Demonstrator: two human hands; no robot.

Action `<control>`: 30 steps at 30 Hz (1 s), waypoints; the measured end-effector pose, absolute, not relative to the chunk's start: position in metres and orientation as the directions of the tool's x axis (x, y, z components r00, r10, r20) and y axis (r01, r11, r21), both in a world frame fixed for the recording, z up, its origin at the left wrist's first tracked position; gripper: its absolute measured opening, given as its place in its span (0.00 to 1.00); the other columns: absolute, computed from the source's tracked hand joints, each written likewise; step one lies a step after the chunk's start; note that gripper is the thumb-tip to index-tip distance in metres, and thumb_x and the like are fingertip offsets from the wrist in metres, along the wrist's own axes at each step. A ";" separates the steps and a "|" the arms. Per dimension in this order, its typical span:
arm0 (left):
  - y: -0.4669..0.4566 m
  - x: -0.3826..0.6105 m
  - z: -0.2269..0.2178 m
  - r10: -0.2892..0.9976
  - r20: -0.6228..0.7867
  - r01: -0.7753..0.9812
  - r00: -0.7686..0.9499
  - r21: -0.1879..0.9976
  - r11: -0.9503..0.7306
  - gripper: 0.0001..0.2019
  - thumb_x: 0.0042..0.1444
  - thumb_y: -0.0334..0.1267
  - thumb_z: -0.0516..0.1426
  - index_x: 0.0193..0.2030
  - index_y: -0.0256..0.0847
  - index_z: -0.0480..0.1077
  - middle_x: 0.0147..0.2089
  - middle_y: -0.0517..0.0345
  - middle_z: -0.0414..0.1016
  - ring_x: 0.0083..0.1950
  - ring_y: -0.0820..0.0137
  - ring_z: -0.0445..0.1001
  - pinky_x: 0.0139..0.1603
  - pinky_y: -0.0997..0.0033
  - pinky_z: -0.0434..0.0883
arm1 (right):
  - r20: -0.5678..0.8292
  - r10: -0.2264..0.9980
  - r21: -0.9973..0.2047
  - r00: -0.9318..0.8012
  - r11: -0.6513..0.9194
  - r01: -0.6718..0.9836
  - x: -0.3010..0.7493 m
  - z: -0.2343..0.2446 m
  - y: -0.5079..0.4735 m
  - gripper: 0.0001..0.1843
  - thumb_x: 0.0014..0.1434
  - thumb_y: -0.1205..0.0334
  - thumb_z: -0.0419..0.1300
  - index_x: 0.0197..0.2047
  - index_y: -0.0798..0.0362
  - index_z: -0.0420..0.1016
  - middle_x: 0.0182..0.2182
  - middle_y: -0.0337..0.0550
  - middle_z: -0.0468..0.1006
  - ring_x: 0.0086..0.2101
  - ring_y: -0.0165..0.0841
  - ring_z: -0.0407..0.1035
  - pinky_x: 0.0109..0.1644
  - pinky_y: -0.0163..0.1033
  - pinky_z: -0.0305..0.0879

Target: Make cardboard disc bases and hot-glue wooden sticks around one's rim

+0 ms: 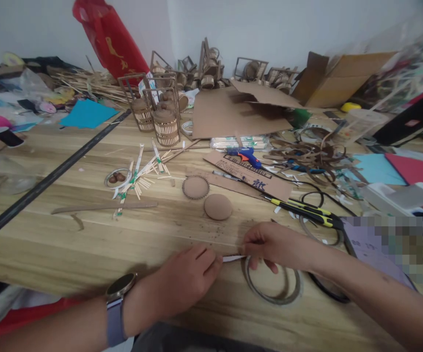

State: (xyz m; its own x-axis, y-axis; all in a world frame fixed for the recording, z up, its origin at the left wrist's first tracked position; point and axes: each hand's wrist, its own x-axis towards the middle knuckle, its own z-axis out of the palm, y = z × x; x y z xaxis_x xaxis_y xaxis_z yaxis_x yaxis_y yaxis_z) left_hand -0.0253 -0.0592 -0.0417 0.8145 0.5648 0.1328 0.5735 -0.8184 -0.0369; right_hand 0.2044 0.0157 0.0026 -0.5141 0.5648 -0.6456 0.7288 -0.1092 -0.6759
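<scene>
A narrow strip (pixel 232 258), white on its face with a brown edge, stretches between my two hands near the table's front edge. My left hand (pixel 191 274), with a watch on its wrist, pinches the strip's left end. The fingers of my right hand (pixel 264 247) are closed on its right end. Just below the right hand, a grey-brown ring-shaped coil (pixel 295 291) lies on the table. Beyond the hands are a round cardboard disc (pixel 218 207) and another disc with a ridged brown rim (pixel 196 187). Small brown crumbs are scattered near them.
A blue glue gun (pixel 248 157) rests on printed cardboard. Yellow-black scissors-like tool (pixel 306 211) and a phone-like purple slab (pixel 376 254) lie right. Thin wooden sticks (pixel 141 183), a bowl of brown balls (pixel 118 178) and small slatted buckets in frames (pixel 165 128) stand farther back.
</scene>
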 end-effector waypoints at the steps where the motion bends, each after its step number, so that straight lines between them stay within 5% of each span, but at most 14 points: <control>1: -0.059 -0.025 -0.042 0.560 0.144 0.570 0.816 -0.039 -0.821 0.13 0.62 0.26 0.50 0.53 0.29 0.65 0.39 0.50 0.74 0.38 0.62 0.72 0.31 0.65 0.73 | -0.646 0.578 -0.668 -0.499 -0.112 0.735 0.208 0.004 0.016 0.10 0.52 0.58 0.56 0.23 0.54 0.70 0.24 0.39 0.78 0.16 0.22 0.60 0.20 0.28 0.56; 8: -0.060 -0.026 -0.045 0.555 0.135 0.565 0.821 -0.047 -0.824 0.16 0.60 0.27 0.55 0.54 0.29 0.64 0.39 0.50 0.73 0.39 0.62 0.71 0.32 0.65 0.72 | -0.661 0.576 -0.637 -0.480 -0.093 0.766 0.229 0.002 0.017 0.15 0.51 0.49 0.59 0.25 0.53 0.67 0.21 0.36 0.73 0.18 0.24 0.59 0.19 0.28 0.55; 23: -0.058 -0.026 -0.047 0.547 0.113 0.555 0.829 -0.047 -0.831 0.17 0.62 0.29 0.54 0.57 0.31 0.61 0.38 0.51 0.72 0.40 0.63 0.70 0.34 0.66 0.69 | -0.577 0.726 -0.300 -0.376 0.240 0.923 0.227 0.004 0.016 0.09 0.57 0.59 0.58 0.27 0.52 0.75 0.22 0.38 0.75 0.25 0.29 0.67 0.25 0.31 0.52; 30: -0.059 -0.026 -0.045 0.553 0.106 0.561 0.826 -0.064 -0.825 0.17 0.62 0.29 0.54 0.57 0.32 0.62 0.40 0.51 0.73 0.40 0.63 0.70 0.33 0.67 0.68 | -0.578 0.738 -0.231 -0.347 0.260 0.938 0.224 0.003 0.015 0.09 0.57 0.61 0.58 0.30 0.51 0.78 0.24 0.39 0.77 0.26 0.31 0.68 0.26 0.33 0.51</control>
